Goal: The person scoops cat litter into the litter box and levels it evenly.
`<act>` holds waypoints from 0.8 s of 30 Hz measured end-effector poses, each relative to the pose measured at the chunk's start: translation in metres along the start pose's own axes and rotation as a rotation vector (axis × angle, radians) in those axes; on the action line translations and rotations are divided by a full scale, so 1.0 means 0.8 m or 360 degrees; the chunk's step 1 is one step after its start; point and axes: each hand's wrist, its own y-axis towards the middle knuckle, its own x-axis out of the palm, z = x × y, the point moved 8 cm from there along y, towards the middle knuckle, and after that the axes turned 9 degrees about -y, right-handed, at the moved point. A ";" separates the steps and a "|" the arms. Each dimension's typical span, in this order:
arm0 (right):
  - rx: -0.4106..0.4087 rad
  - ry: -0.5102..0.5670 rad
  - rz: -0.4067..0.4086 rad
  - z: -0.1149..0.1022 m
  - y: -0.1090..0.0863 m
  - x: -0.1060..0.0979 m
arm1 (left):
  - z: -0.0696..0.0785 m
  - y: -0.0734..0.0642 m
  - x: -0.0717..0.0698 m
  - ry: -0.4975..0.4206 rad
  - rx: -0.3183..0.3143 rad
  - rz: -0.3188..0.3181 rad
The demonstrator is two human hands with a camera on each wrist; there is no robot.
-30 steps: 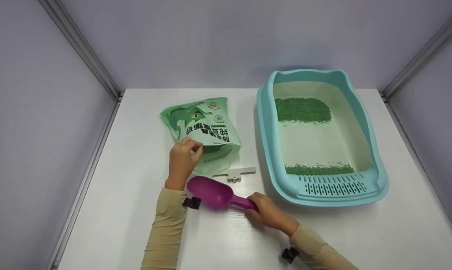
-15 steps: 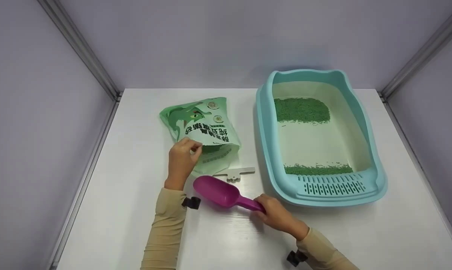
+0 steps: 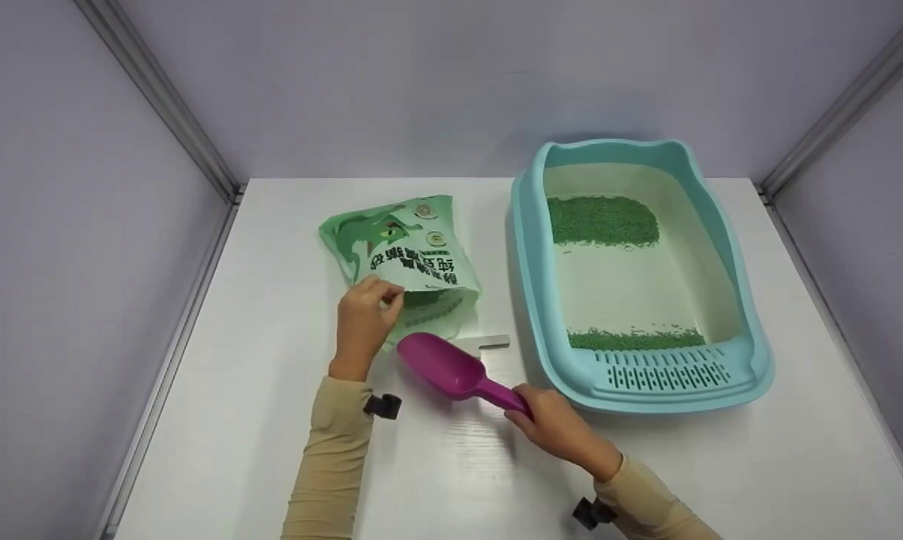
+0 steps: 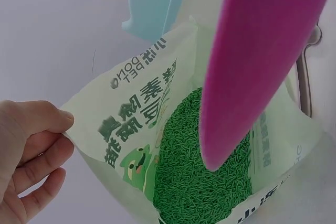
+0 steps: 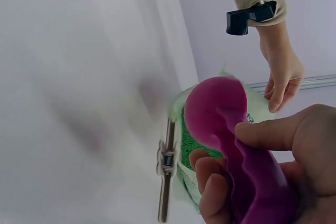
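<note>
My left hand pinches the upper edge of the mouth of a green cat litter bag between thumb and fingers, so the mouth gapes. Green litter pellets show inside it in the left wrist view. With my right hand I grip the handle of a magenta scoop. Its bowl points at the bag's mouth, and its tip overlaps the opening in the left wrist view. No litter shows in the bowl. Beside the bag's mouth lies a bag clip, partly hidden by the scoop in the head view.
A blue litter box stands on the right of the white table. Two patches of green pellets lie in it, one at the back and one by the slotted front. Walls rise at the back and sides.
The scoop has shifted right and then forward, its bowl now closer to the bag's mouth and over part of the clip. My left hand and the bag stay where they were.
</note>
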 end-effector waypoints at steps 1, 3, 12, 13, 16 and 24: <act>0.0006 -0.0007 0.0009 -0.001 0.000 -0.002 | 0.000 0.000 0.000 0.0000 -0.0004 -0.0004; 0.0029 -0.0025 0.0028 -0.004 0.001 -0.005 | 0.000 -0.001 0.001 -0.0005 -0.0010 -0.0009; 0.0111 -0.0115 0.0131 -0.013 0.007 -0.014 | -0.001 0.000 0.001 -0.0010 -0.0030 -0.0012; 0.0115 -0.0111 0.0141 -0.014 0.008 -0.015 | 0.000 0.000 0.001 -0.0007 -0.0027 -0.0012; 0.0133 -0.0102 0.0168 -0.017 0.013 -0.020 | 0.001 0.000 0.000 0.0002 -0.0017 -0.0008; 0.0168 -0.0105 0.0242 -0.023 0.020 -0.030 | 0.002 -0.001 -0.001 0.0006 0.0009 0.0006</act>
